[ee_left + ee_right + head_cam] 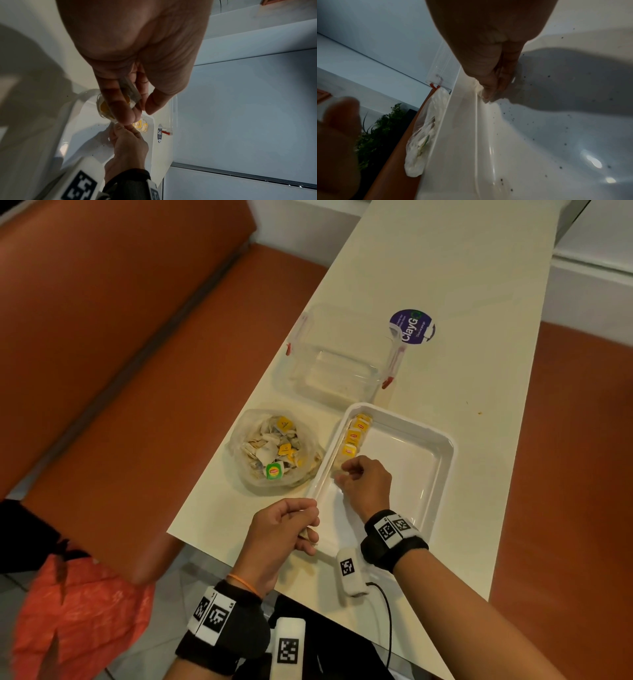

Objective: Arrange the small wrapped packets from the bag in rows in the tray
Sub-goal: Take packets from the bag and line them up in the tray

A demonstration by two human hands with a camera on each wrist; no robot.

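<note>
A white tray (442, 446) sits on the cream table, with a row of yellow-labelled packets (354, 436) standing along its left wall. My right hand (346, 474) is inside the tray at the near end of that row, pinching a pale packet (483, 93) against the wall. My left hand (308, 525) hovers at the tray's near-left corner, its fingers curled round several packets (132, 93). A clear plastic bag (274, 450) full of loose packets lies left of the tray.
A clear lidded container (335, 354) with red clips stands behind the tray. A round purple sticker (412, 326) is on the table beyond it. An orange bench (120, 354) runs along the left. An orange bag (78, 618) lies near left.
</note>
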